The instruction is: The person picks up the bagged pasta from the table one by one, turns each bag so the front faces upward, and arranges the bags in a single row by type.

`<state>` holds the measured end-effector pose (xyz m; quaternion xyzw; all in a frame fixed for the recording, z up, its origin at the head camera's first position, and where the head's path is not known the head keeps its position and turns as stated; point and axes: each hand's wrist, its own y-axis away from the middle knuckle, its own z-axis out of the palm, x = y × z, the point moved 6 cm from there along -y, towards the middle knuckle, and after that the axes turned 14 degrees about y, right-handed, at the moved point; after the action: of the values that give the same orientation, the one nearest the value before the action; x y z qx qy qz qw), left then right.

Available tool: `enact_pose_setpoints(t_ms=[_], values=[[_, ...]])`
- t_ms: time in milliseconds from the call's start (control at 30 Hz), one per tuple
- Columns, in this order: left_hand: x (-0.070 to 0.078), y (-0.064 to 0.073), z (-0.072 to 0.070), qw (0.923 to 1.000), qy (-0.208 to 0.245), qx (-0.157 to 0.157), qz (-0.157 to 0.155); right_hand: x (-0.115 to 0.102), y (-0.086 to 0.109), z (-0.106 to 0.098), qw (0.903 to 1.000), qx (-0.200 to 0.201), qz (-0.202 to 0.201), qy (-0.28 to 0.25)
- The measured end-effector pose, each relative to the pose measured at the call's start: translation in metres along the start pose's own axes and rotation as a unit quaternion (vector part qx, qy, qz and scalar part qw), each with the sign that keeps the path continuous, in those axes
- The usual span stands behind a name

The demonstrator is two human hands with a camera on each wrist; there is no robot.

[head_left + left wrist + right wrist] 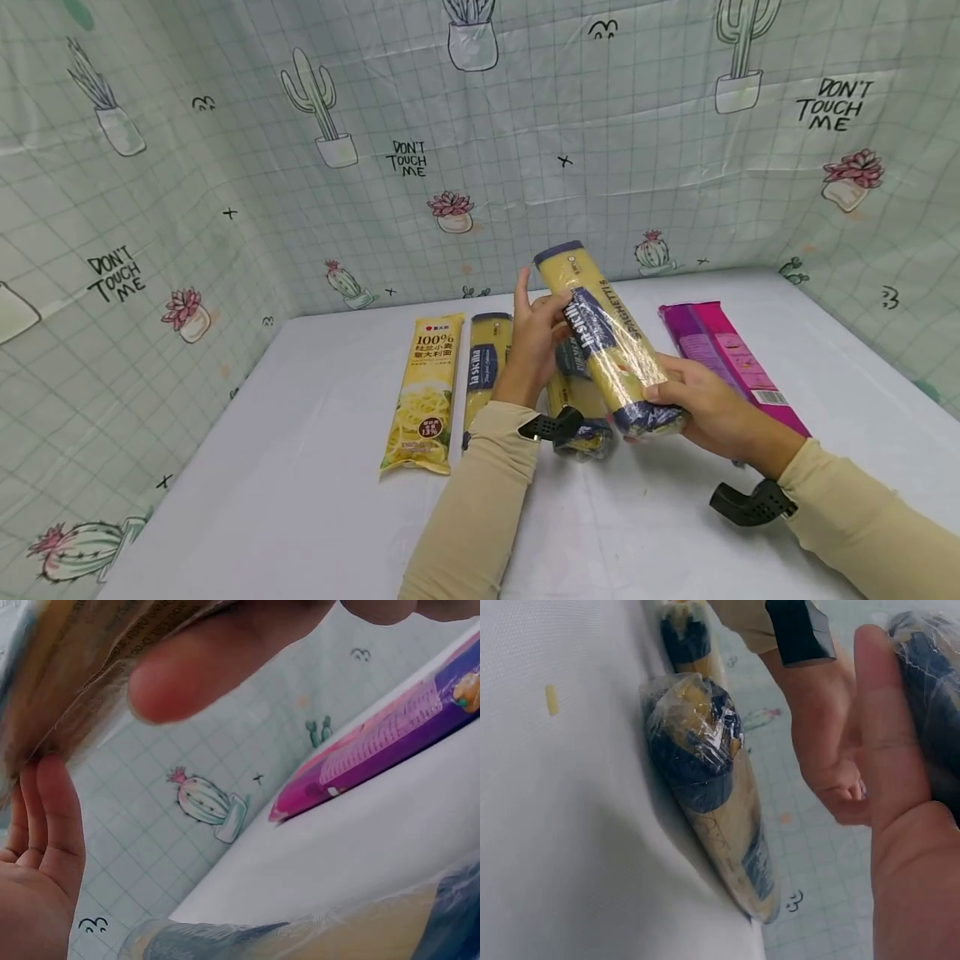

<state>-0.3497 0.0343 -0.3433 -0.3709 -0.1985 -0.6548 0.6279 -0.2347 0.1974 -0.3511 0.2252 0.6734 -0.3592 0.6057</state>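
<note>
A spaghetti pack (603, 333), clear film over yellow pasta with dark blue bands, is held tilted above the table. My right hand (693, 404) grips its lower end, the thumb lying on top. At its upper left side my left hand (534, 337) holds the edge, one finger pointing up. In the left wrist view the pack's printed underside (90, 660) shows near a left-hand finger (195, 675). The right wrist view catches the right hand (904, 772) under the pack's dark end (937, 697). A similar spaghetti pack (577, 392) lies beneath, partly hidden by the left arm.
On the white table (315, 500), a yellow noodle packet (422, 396) and a blue-labelled pasta pack (487, 354) lie to the left. A purple and pink packet (731, 358) lies at right. Behind hangs a cactus-print cloth (525, 125).
</note>
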Motion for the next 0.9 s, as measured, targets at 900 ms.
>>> enact_pose_setpoints(t_ms=[900], values=[[-0.006, 0.002, 0.005, 0.9929, -0.082, 0.017, -0.085, 0.003, -0.001, -0.003, 0.9959, 0.011, 0.023, 0.086]])
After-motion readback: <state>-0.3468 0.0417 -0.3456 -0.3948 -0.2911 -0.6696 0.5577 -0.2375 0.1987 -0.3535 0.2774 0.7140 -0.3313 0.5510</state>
